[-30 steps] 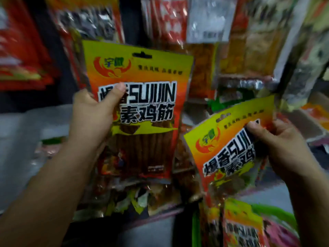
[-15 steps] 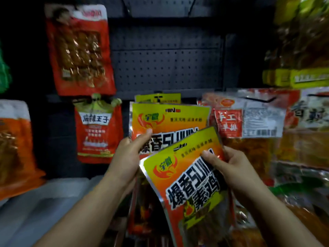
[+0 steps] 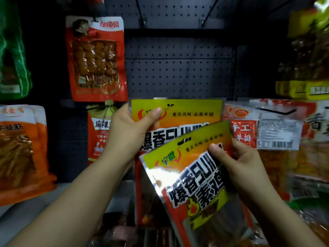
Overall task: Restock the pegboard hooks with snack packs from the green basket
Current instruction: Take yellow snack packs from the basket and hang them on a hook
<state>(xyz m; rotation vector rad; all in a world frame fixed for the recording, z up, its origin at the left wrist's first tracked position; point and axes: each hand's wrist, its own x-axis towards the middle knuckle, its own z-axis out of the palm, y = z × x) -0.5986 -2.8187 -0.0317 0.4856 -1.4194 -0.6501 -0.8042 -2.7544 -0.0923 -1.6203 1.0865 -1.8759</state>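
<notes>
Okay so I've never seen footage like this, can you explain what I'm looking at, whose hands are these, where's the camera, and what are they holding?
There is no machine here: a person wears one wide-angle camera on the head, looking forward and down at their own hands. The left hand grips the top corner of an upright yellow and orange snack pack. The right hand pinches a second, tilted snack pack of the same kind, overlapping the first. Behind them is a dark pegboard with bare metal hooks near the top. Other packs hang around it, such as a red skewer pack. The green basket is not in view.

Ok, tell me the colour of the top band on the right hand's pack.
Yellow-green band, head view.
</notes>
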